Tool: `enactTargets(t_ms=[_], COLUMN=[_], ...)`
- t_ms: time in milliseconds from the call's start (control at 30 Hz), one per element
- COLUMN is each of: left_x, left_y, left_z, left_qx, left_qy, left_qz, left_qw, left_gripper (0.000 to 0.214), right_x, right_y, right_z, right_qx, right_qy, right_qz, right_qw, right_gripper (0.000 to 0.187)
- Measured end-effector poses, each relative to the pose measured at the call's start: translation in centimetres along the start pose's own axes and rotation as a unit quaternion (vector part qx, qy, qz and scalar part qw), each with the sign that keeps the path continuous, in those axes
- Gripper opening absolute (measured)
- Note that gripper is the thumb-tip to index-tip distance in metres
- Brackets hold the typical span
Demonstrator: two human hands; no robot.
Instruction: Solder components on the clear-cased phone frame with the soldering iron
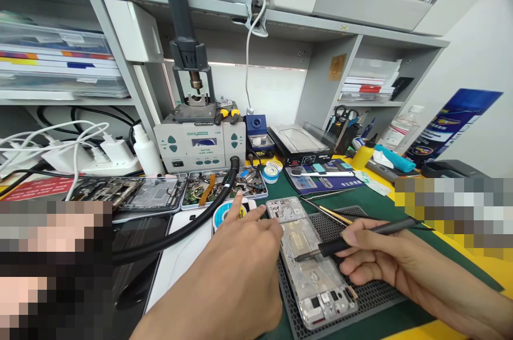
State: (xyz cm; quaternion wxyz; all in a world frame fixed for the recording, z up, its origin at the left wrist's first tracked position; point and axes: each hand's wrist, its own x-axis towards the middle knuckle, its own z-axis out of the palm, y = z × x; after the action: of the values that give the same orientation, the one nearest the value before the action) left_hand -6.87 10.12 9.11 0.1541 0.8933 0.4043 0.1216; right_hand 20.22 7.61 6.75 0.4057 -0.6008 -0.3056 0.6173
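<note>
My left hand point(244, 254) lies palm down at the left edge of a silver phone mid-frame point(306, 270). Its nearer fingers are bent against the frame's edge; one outer finger sticks out straight, and the thumb is hidden. In my right hand point(372, 254) is a slim black-handled soldering iron point(340, 246), held like a pen. The iron's metal tip meets the frame's inner face near the middle, where whitish residue shows. Below the frame lies a black perforated mat point(368, 289). Close to my left fingertips is a round blue-and-white spool point(221, 215).
A hot-air station point(200, 142) stands at the back, its thick black hose point(188, 238) curving across the left side. Behind my left hand sits a tray of circuit parts point(220, 187). A flat heating plate point(300, 145) and tweezers point(328, 210) are beyond the phone mid-frame. Shelves rise behind.
</note>
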Motion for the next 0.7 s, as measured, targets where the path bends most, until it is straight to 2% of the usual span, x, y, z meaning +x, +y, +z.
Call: enactTargets(t_ms=[300, 700], left_x=[-0.10, -0.06], left_y=[-0.07, 0.26], left_z=[0.07, -0.32], left_qx=[0.006, 0.020], left_qy=[-0.001, -0.014], left_qz=[0.001, -0.005], left_qw=[1.000, 1.000], left_gripper=[0.017, 0.020], right_x=[-0.13, 0.05], right_y=[0.08, 0.35], right_z=[-0.22, -0.63], right_qx=[0.000, 0.004], right_qy=[-0.019, -0.036], right_qz=[-0.005, -0.001], right_qw=[1.000, 0.999], right_gripper=[0.018, 0.023])
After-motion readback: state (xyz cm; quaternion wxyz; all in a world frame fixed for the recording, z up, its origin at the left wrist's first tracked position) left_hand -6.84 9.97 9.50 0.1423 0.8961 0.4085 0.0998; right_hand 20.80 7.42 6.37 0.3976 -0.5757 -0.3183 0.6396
